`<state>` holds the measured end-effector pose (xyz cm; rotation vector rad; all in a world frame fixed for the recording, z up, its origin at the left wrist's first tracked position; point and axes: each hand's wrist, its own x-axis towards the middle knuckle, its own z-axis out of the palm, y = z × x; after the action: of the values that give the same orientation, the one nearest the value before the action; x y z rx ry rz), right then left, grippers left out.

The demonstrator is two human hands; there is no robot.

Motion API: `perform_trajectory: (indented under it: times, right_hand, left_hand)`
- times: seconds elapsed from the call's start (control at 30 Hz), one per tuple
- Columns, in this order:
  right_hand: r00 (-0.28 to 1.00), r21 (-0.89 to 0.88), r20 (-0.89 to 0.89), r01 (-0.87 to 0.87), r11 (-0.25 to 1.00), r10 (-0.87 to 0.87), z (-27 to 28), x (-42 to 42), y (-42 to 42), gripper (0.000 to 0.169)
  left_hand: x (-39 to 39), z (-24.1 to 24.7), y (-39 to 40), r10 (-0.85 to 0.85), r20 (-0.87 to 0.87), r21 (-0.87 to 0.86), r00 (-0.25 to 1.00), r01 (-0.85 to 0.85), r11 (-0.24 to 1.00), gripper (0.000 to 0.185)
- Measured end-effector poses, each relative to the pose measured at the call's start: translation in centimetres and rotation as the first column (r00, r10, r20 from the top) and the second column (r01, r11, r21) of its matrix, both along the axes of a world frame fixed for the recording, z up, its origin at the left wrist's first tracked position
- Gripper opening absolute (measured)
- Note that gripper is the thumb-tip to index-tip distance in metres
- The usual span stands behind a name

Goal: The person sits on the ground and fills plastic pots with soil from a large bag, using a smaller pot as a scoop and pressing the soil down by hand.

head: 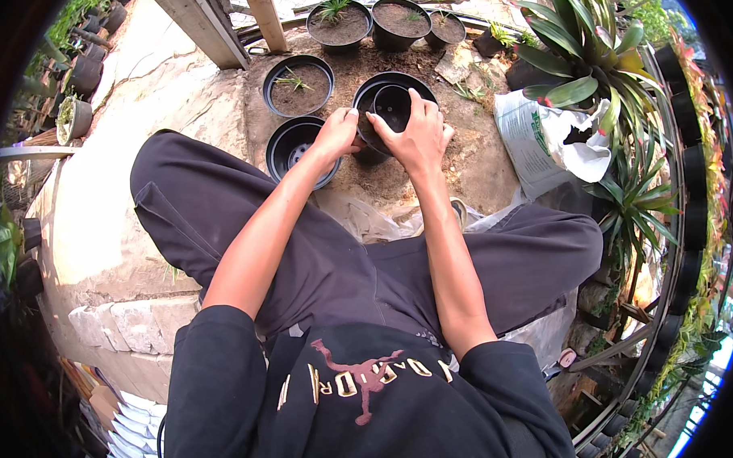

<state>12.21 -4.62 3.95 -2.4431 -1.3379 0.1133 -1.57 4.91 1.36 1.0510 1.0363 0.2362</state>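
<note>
A larger black plastic pot (pixel 370 82) stands on the ground in front of me. Inside it sits a smaller black pot (pixel 393 106) with holes visible in its bottom. My left hand (pixel 339 133) grips the larger pot's left rim, thumb on top. With thumb and fingers spread, my right hand (pixel 416 129) holds the smaller pot across its rim. Just left of the larger pot is another black pot (pixel 279 148) with a slotted bottom and no soil, partly hidden by my left forearm. Above that one stands a soil-filled black pot (pixel 295 104) with a small spiky plant.
Three soil-filled pots (pixel 340 33) line the far side. A torn white plastic sack (pixel 524 142) stands at right, beside a large bromeliad (pixel 584 58). Loose clear plastic sheeting (pixel 372 220) lies before my legs. A wooden post (pixel 205 29) rises at the upper left.
</note>
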Motion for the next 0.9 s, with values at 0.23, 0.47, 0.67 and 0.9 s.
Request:
perform_trajectory:
  times: [0.23, 0.47, 0.67, 0.9]
  right_hand:
    - [0.985, 0.2, -0.134, 0.136, 0.97, -0.111, 1.6, 1.6, 0.6, 0.097]
    - [0.799, 0.545, -0.601, 0.381, 0.747, 0.031, 4.4, 4.7, 0.3, 0.086]
    - [0.891, 0.427, -0.451, 0.264, 0.865, -0.049, 5.8, 3.1, -0.2, 0.109]
    - [0.721, 0.463, -0.642, 0.093, 0.881, 0.262, 12.7, 7.2, -1.2, 0.064]
  left_hand:
    - [-0.2, 0.3, 0.1, -0.039, -0.027, 0.005, 0.999, 0.039, 0.999, 0.045]
    - [0.0, -2.5, 0.9, 0.041, -0.335, 0.523, 0.941, 0.149, 0.839, 0.056]
    - [3.7, 6.6, -1.4, -0.047, 0.071, 0.769, 0.996, -0.024, 0.639, 0.061]
    - [7.9, 11.4, -0.6, -0.069, 0.453, 0.472, 0.889, -0.173, 0.865, 0.045]
